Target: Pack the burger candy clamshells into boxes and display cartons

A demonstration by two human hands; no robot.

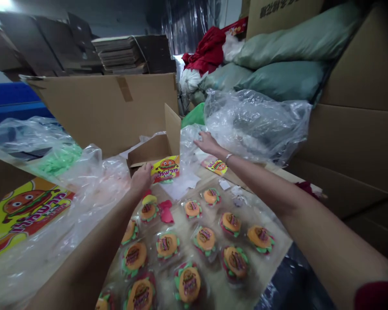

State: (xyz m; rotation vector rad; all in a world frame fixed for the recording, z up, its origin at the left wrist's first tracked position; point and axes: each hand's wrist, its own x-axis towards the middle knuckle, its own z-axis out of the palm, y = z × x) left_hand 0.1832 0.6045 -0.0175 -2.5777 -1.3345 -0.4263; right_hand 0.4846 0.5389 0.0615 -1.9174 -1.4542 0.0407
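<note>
My left hand (142, 177) is closed on the near left edge of a small cardboard display box (166, 168), which has a yellow burger print on its front and a raised flap. My right hand (207, 143) is stretched out to the right of the box, fingers apart and slightly bent, beside clear plastic film (190, 142). Just below it lies a flat printed burger card (215, 164). Nearer to me, several burger-shaped candies (205, 239) in clear plastic packs are spread over the table. Red pieces (166, 211) lie by one pack.
A large open carton (97, 112) stands behind the display box. On the left are plastic bags with green pieces (60, 159) and a printed burger box (29, 206). A big clear bag (255, 125), stacked sacks (284, 82) and tall cartons (352, 142) stand at the right.
</note>
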